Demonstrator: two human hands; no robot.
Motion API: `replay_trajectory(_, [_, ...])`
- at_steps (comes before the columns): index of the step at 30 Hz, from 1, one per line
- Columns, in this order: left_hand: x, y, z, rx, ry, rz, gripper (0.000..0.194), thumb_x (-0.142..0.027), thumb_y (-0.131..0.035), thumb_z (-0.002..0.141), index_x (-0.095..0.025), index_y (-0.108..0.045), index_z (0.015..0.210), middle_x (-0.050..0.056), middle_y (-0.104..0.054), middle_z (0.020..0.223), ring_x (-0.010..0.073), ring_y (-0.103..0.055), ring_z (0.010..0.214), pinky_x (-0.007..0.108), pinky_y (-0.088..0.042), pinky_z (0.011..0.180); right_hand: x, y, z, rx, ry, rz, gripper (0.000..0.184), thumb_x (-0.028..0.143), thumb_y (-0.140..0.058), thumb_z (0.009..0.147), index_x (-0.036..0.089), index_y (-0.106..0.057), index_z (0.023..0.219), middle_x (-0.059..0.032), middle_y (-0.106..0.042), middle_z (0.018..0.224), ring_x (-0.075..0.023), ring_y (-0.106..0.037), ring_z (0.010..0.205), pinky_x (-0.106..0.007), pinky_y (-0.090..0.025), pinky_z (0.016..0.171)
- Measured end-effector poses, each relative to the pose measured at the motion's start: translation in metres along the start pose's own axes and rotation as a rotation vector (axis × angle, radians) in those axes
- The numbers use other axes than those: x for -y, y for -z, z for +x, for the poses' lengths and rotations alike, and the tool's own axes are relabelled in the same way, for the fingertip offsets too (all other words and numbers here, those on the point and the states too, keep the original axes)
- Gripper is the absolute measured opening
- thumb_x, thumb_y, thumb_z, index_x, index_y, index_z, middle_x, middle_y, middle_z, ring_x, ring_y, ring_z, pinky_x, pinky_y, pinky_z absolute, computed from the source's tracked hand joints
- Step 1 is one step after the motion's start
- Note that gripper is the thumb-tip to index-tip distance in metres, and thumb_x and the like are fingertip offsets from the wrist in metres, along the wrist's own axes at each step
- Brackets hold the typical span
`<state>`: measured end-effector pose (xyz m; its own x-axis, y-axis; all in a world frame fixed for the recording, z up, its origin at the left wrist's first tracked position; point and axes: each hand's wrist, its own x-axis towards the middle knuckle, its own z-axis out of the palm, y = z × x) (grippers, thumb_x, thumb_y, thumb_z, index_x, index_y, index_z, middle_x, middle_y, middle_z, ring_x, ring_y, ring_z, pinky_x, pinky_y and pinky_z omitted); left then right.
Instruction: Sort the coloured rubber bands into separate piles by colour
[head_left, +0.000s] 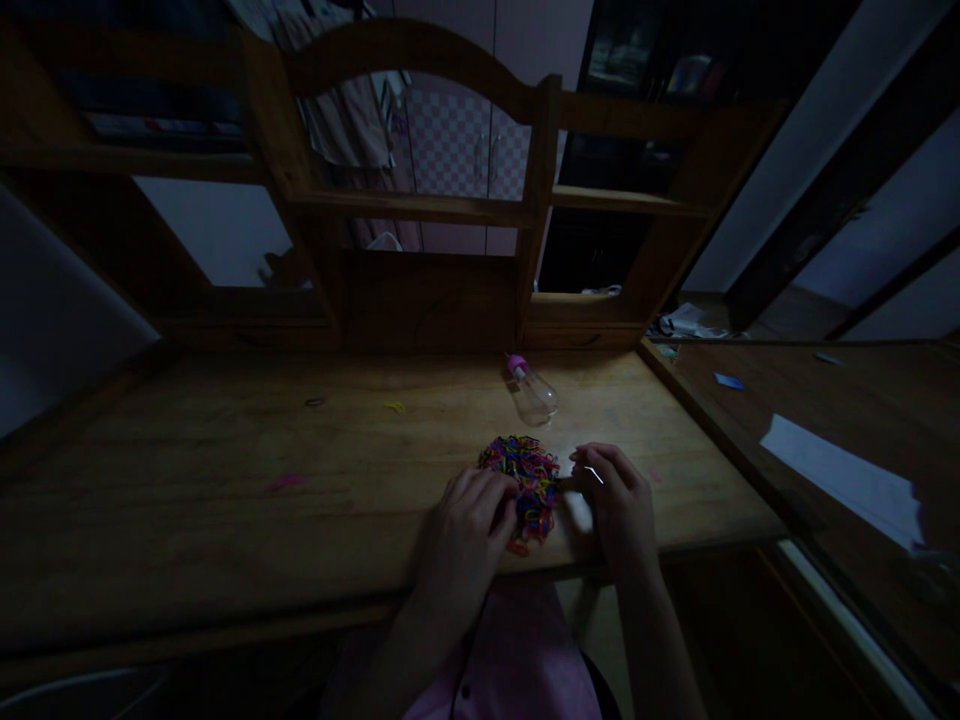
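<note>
A heaped pile of small multicoloured rubber bands (534, 480) lies on the wooden desk in front of me. My left hand (469, 515) rests against the pile's left side, its fingers curled and the tips partly hidden among the bands. Just right of the pile, my right hand (616, 495) is raised a little, thumb and fingers drawn together. A thin pale line shows between its fingers, too small and dark to identify. Behind the pile, a clear bulb-shaped bottle (538, 398) with a pink cap (516, 365) lies on its side.
On the left of the desk (187, 520) lie a pink piece (286, 482), a yellow piece (396, 407) and a small dark ring (315, 402). A wooden shelf unit (420, 205) rises along the back. To the right, another surface holds a white paper (844, 478) and a blue card (728, 381).
</note>
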<state>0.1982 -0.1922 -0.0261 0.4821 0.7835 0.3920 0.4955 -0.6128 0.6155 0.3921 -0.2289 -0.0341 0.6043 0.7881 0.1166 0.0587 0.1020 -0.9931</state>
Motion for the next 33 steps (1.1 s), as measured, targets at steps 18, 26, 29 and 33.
replay_trajectory(18, [-0.003, 0.000, 0.003, -0.108, 0.011, -0.050, 0.015, -0.011, -0.059, 0.084, -0.023, -0.062, 0.093, 0.004, -0.058, 0.106, 0.0204, -0.054, 0.105, 0.035, -0.046, 0.091, -0.002, 0.000, -0.002, 0.007, -0.039, 0.053, 0.017, 0.037, -0.064, 0.087, 0.021, -0.068, 0.086, -0.0022, -0.067, 0.088, -0.0173, -0.059, 0.083, -0.026, -0.046, 0.070])
replay_trajectory(26, [0.011, 0.023, 0.001, -0.176, -0.014, 0.042, 0.009, -0.014, -0.058, 0.086, -0.022, -0.059, 0.089, 0.002, -0.062, 0.095, 0.0202, -0.056, 0.097, 0.034, -0.045, 0.086, -0.002, -0.001, -0.001, -0.019, -0.040, 0.056, 0.020, 0.039, -0.065, 0.085, 0.020, -0.068, 0.084, -0.0037, -0.068, 0.086, -0.0193, -0.061, 0.082, -0.028, -0.048, 0.070])
replay_trajectory(29, [0.043, 0.046, -0.002, -0.247, 0.033, 0.165, 0.005, -0.018, -0.057, 0.085, -0.023, -0.058, 0.088, 0.003, -0.062, 0.095, 0.0221, -0.057, 0.097, 0.035, -0.045, 0.087, -0.001, -0.001, -0.001, -0.013, -0.038, 0.058, 0.020, 0.039, -0.065, 0.085, 0.020, -0.069, 0.084, -0.0038, -0.069, 0.086, -0.0201, -0.062, 0.084, -0.029, -0.049, 0.073])
replay_trajectory(33, [0.094, 0.074, -0.009, -0.253, 0.148, 0.350, 0.005, -0.027, -0.056, 0.084, -0.023, -0.058, 0.084, 0.004, -0.062, 0.091, 0.0256, -0.057, 0.094, 0.039, -0.044, 0.087, -0.001, -0.001, -0.002, -0.010, -0.045, 0.064, 0.018, 0.038, -0.065, 0.086, 0.021, -0.069, 0.085, -0.0029, -0.069, 0.087, -0.0193, -0.061, 0.085, -0.029, -0.048, 0.075])
